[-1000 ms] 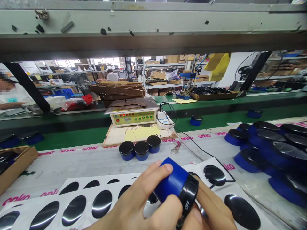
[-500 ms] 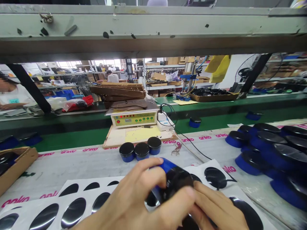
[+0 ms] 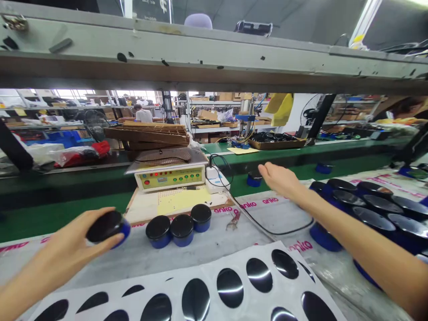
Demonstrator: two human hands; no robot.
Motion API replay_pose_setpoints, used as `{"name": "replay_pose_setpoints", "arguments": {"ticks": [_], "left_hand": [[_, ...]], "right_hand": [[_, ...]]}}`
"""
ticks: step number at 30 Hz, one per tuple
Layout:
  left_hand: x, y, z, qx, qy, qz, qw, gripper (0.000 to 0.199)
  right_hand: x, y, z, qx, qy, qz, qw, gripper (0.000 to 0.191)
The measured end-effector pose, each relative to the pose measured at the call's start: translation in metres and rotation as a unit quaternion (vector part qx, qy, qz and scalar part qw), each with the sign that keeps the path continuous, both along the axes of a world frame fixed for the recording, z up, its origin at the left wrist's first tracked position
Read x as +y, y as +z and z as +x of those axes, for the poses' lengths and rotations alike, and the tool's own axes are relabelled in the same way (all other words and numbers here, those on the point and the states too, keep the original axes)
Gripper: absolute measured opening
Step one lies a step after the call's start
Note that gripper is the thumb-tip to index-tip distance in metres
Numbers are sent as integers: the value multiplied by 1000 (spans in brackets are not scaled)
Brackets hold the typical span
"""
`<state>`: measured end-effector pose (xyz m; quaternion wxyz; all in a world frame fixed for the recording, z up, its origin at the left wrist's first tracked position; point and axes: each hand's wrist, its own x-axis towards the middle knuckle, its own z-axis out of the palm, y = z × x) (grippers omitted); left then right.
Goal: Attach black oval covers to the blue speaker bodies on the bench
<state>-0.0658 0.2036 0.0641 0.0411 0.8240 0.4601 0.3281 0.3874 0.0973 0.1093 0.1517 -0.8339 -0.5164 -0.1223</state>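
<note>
My left hand (image 3: 75, 236) is closed around a short blue cylinder with a glossy black top (image 3: 106, 226), raised over the left side of the bench. Stretched far forward, my right hand (image 3: 277, 178) has its fingertips at the right edge of another blue cylinder (image 3: 253, 179) on the green belt. Its fingers are extended and partly overlap in view; whether they touch the cylinder I cannot tell. Three more blue cylinders (image 3: 182, 230) stand side by side on the bench. White sheets with round black stickers (image 3: 230, 287) lie in front of me.
Many blue cylinders (image 3: 372, 218) are grouped at the right. A yellow control box (image 3: 170, 178) stands on a board behind the bench, with a white adapter (image 3: 216, 179) and black cable (image 3: 264, 225) beside it. A shelf beam (image 3: 214, 58) crosses overhead.
My hands have separated from the cylinder they held together over the sheets. The left carried a cylinder leftward; the right reached forward to the belt. The view has shifted to the right.
</note>
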Motion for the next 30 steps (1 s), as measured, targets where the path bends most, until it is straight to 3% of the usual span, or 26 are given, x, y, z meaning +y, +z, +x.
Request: {"name": "replay_pose_setpoints", "arguments": {"ticks": [3,5,7,9,11,12,14,16,17,18,19,20,21,23,27,30], "left_hand": [[9,-26,-1,61,-75,-137,986,52],[7,-33,5,65,-96,-170,979,62],[-3,-27,14,35,-90,-172,980,74],[-22,-9,28,-46,-108,-174,978,77],[-47,12,51,-176,-169,-236,941,61],[-59,21,66,-268,-196,-311,891,53],[-81,33,98,-413,-244,-470,741,51],[-97,37,124,-445,-320,-617,565,58],[-103,37,133,-434,-361,-667,485,64],[-107,36,138,-422,-395,-699,421,68],[-110,35,139,-417,-416,-712,382,71],[-112,34,137,-426,-418,-713,369,70],[-113,33,133,-446,-405,-704,375,67],[-115,32,121,-490,-359,-675,419,53],[-119,31,103,-515,-308,-618,508,29],[-122,30,101,-497,-310,-580,566,30]], "right_hand": [[38,-15,43,56,-58,-37,996,28],[51,-26,51,90,-54,-51,993,29],[55,-29,47,118,-34,-42,992,26],[53,-22,33,140,-4,-12,990,24],[44,-7,10,164,49,30,985,24],[35,1,-7,176,87,49,979,26],[12,16,-46,206,191,68,957,34],[-17,27,-87,233,310,54,920,43],[-31,30,-104,256,410,46,874,40],[-44,33,-119,255,465,20,848,33],[-55,35,-130,229,484,26,844,28],[-64,36,-137,199,494,37,845,20],[-71,36,-141,161,484,54,858,12],[-82,35,-144,90,466,90,876,10],[-95,26,-150,13,474,153,867,17],[-100,19,-159,13,472,194,860,17]]}}
